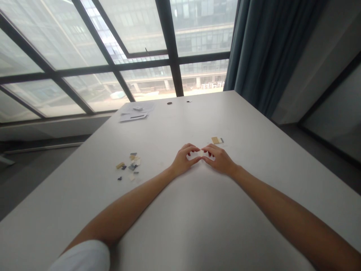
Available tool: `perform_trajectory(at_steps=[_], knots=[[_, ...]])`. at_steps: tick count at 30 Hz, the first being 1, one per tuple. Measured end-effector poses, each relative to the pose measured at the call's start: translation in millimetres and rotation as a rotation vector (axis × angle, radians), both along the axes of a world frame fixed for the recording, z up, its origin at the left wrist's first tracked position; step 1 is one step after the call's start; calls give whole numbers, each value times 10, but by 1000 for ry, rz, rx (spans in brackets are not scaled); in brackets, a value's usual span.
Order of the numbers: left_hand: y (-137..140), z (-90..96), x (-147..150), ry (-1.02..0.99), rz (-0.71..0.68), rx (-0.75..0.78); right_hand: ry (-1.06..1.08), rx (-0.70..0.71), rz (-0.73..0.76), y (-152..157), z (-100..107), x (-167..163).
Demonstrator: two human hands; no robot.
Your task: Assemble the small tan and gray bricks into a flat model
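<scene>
My left hand (184, 159) and my right hand (218, 158) meet over the middle of the white table (175, 210). Between their fingertips and thumbs they hold a small pale cream piece (201, 153), pinched from both sides. Its exact kind is too small to make out. Just beyond my right hand lies a flat yellow-tan piece marked with a grid (216, 140), with a white and dark part at its right end. Left of my left hand, a loose group of small flat pieces (133, 165) in grey, tan and cream is scattered on the tabletop.
Papers (134, 114) with a small white object (137, 108) on them lie at the far left of the table. Two dark round spots, one a hole (169, 103), sit near the far edge. Behind stand a framed window (146, 81) and a blue curtain (262, 56).
</scene>
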State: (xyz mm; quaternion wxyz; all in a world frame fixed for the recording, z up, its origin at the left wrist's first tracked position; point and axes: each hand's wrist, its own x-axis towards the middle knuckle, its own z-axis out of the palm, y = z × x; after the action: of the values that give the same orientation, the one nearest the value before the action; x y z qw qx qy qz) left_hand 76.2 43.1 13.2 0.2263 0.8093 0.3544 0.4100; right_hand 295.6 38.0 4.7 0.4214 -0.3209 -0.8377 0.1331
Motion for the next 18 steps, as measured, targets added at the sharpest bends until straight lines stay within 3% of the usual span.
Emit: perform_trajectory(at_steps=[18], knots=[[-18,24,9,-11,13,13,12,-2,5,15,-18,4]])
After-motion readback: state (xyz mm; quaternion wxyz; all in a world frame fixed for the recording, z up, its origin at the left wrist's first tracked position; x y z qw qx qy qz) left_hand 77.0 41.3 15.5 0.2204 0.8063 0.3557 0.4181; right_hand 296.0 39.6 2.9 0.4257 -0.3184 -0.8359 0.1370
